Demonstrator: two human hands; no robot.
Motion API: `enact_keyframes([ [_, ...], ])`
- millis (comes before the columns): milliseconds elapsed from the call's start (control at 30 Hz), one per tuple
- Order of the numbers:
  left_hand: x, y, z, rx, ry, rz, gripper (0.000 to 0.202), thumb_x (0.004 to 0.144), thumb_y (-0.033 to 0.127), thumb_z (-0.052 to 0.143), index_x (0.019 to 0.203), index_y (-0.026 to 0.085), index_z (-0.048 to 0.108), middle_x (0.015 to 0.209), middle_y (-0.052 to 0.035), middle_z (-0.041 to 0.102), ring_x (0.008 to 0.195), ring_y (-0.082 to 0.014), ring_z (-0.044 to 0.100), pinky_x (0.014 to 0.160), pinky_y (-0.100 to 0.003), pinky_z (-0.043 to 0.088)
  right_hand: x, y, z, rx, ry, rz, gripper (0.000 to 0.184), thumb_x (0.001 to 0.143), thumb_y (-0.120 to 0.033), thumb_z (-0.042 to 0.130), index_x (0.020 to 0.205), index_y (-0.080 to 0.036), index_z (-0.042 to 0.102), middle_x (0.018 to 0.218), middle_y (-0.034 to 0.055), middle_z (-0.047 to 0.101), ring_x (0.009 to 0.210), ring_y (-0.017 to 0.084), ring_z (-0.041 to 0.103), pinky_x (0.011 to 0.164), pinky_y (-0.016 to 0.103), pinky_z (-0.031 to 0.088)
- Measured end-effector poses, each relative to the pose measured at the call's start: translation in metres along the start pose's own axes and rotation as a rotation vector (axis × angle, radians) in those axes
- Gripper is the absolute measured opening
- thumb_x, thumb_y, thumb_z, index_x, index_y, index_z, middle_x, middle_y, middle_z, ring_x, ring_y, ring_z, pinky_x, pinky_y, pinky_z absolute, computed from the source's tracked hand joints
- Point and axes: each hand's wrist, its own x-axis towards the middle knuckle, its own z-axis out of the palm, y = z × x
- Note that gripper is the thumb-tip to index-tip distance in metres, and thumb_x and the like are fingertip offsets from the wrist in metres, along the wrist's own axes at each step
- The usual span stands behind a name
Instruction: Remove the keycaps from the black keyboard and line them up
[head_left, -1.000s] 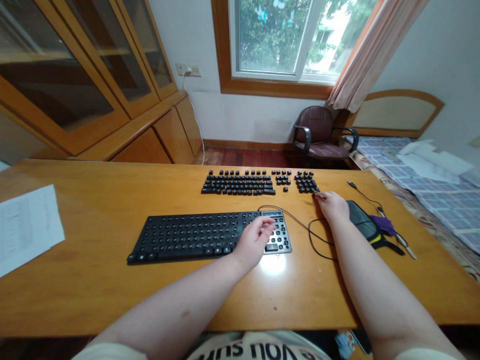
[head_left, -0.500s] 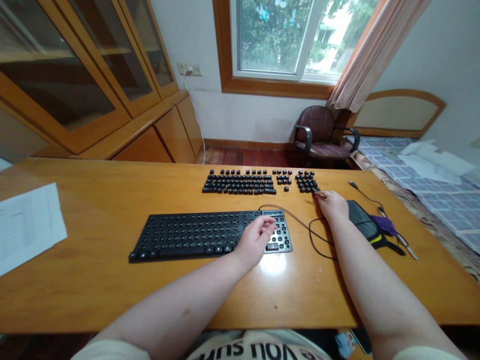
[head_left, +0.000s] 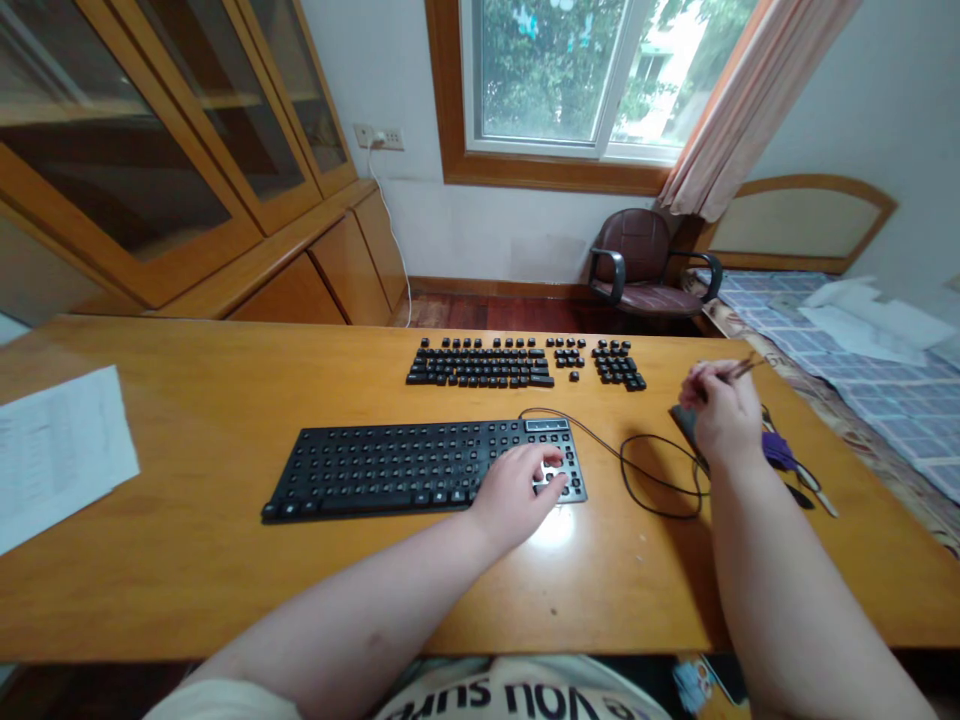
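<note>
A black keyboard base (head_left: 390, 470) with its caps off lies in the middle of the wooden desk (head_left: 210, 390). The loose keycaps (head_left: 480, 365) are laid out in keyboard order behind it. My left hand (head_left: 517, 490) rests on the base's right end, fingers spread over the number-pad area. My right hand (head_left: 720, 415) is lifted above the desk to the right of the keycaps, fingers pinched on a thin stick-like tool (head_left: 744, 367) that points up and right. The keyboard's cable (head_left: 660, 485) loops between my hands.
A black pouch (head_left: 681, 418) shows partly behind my right hand, with a purple item (head_left: 776, 450) beside it. A printed sheet (head_left: 52, 450) lies at the desk's left. Beyond the desk are a glass-door cabinet (head_left: 187, 150), an armchair (head_left: 637, 260) and a bed (head_left: 862, 390).
My right hand left the right end of the keycap rows, moved right and up, and now holds a thin tool. My left hand settled lower onto the number-pad area.
</note>
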Motion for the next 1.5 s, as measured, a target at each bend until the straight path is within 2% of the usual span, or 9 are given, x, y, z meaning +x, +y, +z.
enact_keyframes([
  [100,-0.003,0.001,0.002,0.27,-0.075,0.091,0.034,0.07,0.037,0.068,0.099,0.021,0.06,0.098,-0.006,0.063,0.095,-0.0249,0.051,0.084,-0.039,0.038,-0.028,-0.039,-0.003,0.288,-0.018,-0.019,0.025,0.085,-0.036,0.031,0.079,-0.022,0.051,0.085,0.0092,0.056,0.082,0.023,0.058,0.069,0.036,0.048],
  [200,-0.004,-0.002,0.004,0.434,-0.137,0.09,0.04,0.064,0.037,0.074,0.098,0.022,0.06,0.098,-0.0063,0.061,0.096,-0.0264,0.048,0.084,-0.04,0.035,-0.062,-0.058,0.011,0.269,-0.183,-0.079,0.044,0.089,-0.044,0.025,0.067,-0.02,0.055,0.069,0.0067,0.055,0.067,0.02,0.056,0.062,0.033,0.045],
  [333,-0.002,-0.007,0.005,0.507,-0.177,0.067,0.035,0.064,0.035,0.075,0.093,0.022,0.06,0.093,-0.0065,0.061,0.093,-0.026,0.048,0.081,-0.039,0.034,-0.088,-0.054,0.036,0.277,-0.417,0.015,0.042,0.092,-0.045,0.029,0.077,-0.02,0.059,0.055,0.0011,0.053,0.051,0.016,0.053,0.054,0.028,0.044],
  [433,-0.001,-0.009,0.003,0.506,-0.177,0.052,0.032,0.063,0.037,0.075,0.087,0.021,0.06,0.088,-0.006,0.06,0.09,-0.0256,0.049,0.078,-0.038,0.035,-0.09,-0.048,0.05,0.309,-0.51,0.111,0.034,0.09,-0.045,0.038,0.081,-0.02,0.06,0.055,0.0005,0.057,0.05,0.015,0.057,0.052,0.027,0.045],
  [567,0.0,-0.009,0.003,0.507,-0.175,0.045,0.034,0.062,0.038,0.076,0.086,0.021,0.059,0.087,-0.0059,0.061,0.089,-0.0257,0.049,0.077,-0.037,0.035,-0.087,-0.047,0.062,0.387,-0.602,0.339,0.033,0.088,-0.046,0.04,0.077,-0.019,0.056,0.05,-0.0025,0.054,0.04,0.013,0.053,0.039,0.023,0.04],
  [800,0.0,-0.008,0.003,0.597,-0.208,0.029,0.035,0.066,0.042,0.073,0.089,0.021,0.058,0.09,-0.004,0.061,0.09,-0.0239,0.049,0.078,-0.036,0.036,-0.092,-0.046,0.075,0.591,-0.541,0.535,0.04,0.083,-0.057,0.042,0.076,-0.019,0.052,0.046,-0.0045,0.051,0.033,0.011,0.046,0.032,0.021,0.037],
  [1133,0.001,-0.008,0.003,0.601,-0.213,0.024,0.034,0.066,0.042,0.073,0.089,0.021,0.058,0.091,-0.0032,0.061,0.091,-0.0236,0.05,0.078,-0.036,0.036,-0.091,-0.05,0.078,0.542,-0.548,0.564,0.035,0.084,-0.052,0.042,0.075,-0.019,0.052,0.042,-0.0049,0.051,0.03,0.01,0.044,0.031,0.02,0.034],
  [1300,0.001,-0.007,0.003,0.596,-0.213,0.016,0.034,0.066,0.041,0.073,0.09,0.021,0.058,0.092,-0.0039,0.061,0.091,-0.0235,0.049,0.079,-0.036,0.036,-0.09,-0.047,0.08,0.473,-0.563,0.513,0.032,0.086,-0.048,0.04,0.076,-0.02,0.051,0.041,-0.0051,0.05,0.03,0.011,0.044,0.032,0.021,0.033],
  [1500,0.002,-0.005,0.001,0.602,-0.229,0.009,0.033,0.067,0.041,0.072,0.089,0.02,0.058,0.092,-0.0042,0.061,0.092,-0.024,0.05,0.079,-0.036,0.036,-0.09,-0.053,0.072,0.336,-0.612,0.27,0.027,0.09,-0.035,0.037,0.076,-0.02,0.054,0.044,-0.0046,0.051,0.04,0.013,0.05,0.045,0.023,0.04],
])
